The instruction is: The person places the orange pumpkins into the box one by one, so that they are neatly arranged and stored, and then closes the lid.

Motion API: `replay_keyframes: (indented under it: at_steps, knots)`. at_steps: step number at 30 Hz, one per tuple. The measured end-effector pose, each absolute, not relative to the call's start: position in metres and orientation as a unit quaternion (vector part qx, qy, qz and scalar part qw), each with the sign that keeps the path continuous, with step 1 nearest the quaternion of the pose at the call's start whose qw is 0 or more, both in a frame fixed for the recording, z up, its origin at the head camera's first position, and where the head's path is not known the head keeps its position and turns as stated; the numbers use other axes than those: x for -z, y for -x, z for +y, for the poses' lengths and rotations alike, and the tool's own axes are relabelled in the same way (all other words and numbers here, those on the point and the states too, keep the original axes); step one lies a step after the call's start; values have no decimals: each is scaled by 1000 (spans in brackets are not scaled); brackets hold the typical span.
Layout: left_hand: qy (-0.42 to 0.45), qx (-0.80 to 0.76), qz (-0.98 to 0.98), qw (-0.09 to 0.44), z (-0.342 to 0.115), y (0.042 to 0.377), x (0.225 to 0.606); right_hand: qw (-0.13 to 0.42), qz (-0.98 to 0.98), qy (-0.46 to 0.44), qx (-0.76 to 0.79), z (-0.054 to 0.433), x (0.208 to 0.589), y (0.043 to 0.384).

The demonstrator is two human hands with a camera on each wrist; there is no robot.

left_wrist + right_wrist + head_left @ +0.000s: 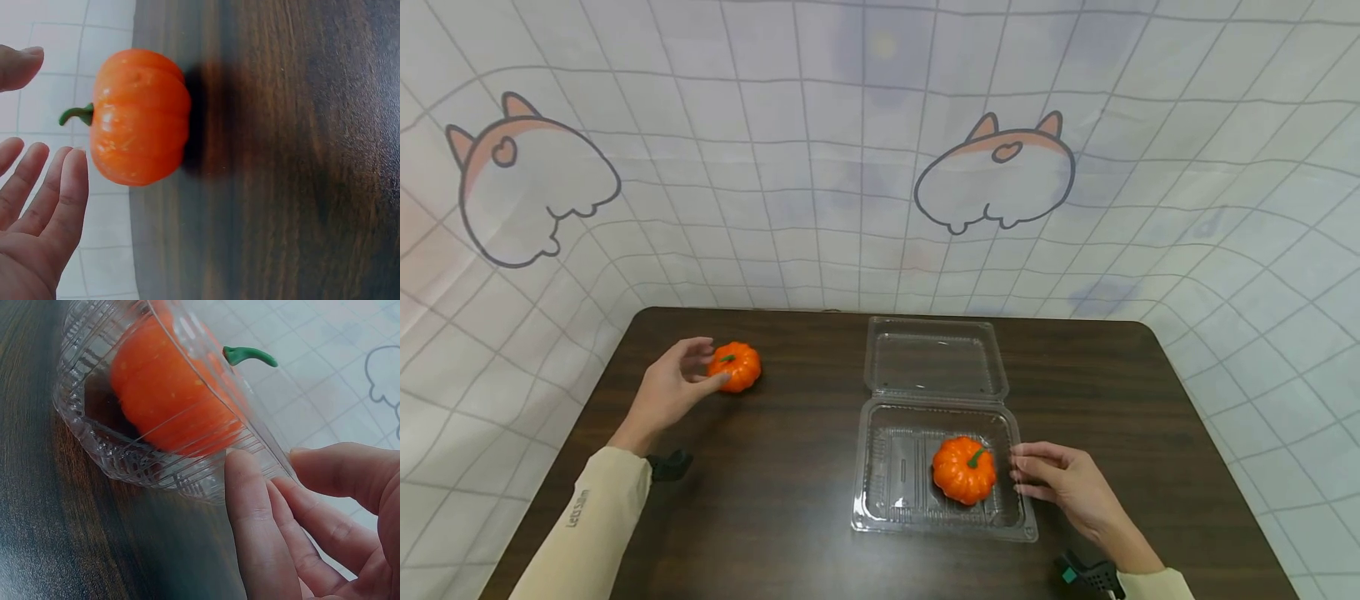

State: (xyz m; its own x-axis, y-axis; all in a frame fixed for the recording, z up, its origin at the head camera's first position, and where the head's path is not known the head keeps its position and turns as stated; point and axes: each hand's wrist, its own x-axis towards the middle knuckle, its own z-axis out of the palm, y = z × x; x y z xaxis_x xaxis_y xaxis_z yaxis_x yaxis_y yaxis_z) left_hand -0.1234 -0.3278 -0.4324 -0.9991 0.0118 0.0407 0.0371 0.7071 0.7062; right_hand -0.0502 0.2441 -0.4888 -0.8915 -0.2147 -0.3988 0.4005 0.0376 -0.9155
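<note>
At the far left of the table, my left hand (672,385) reaches beside an orange toy pumpkin (735,367) with a green stem. In the left wrist view its thumb and fingers stand spread apart, and the pumpkin (141,117) sits just beyond the fingertips. A clear plastic clamshell box (887,500) lies with its lid (936,358) folded back. Inside its base, toward the right, rests a second orange pumpkin (964,471). My right hand (1067,483) pinches the right rim of this box between thumb and fingers; the right wrist view shows fingertips against the ribbed wall (187,481).
The dark wood-grain table (760,492) has rounded far corners. Behind it and along both sides hangs a white grid-patterned cloth (820,200) with cartoon animal drawings. Dark straps with small devices sit on both wrists.
</note>
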Motion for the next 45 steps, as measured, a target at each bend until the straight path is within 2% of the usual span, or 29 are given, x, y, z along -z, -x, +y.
replay_keyframes:
  at_steps: [19,45]
  knots:
    - [-18,372,-928,21,-334,121,451,223,682,-66,693,246,491,48]
    - [-47,371,-927,-7,-329,119,469,224,691,-75,683,253,494,45]
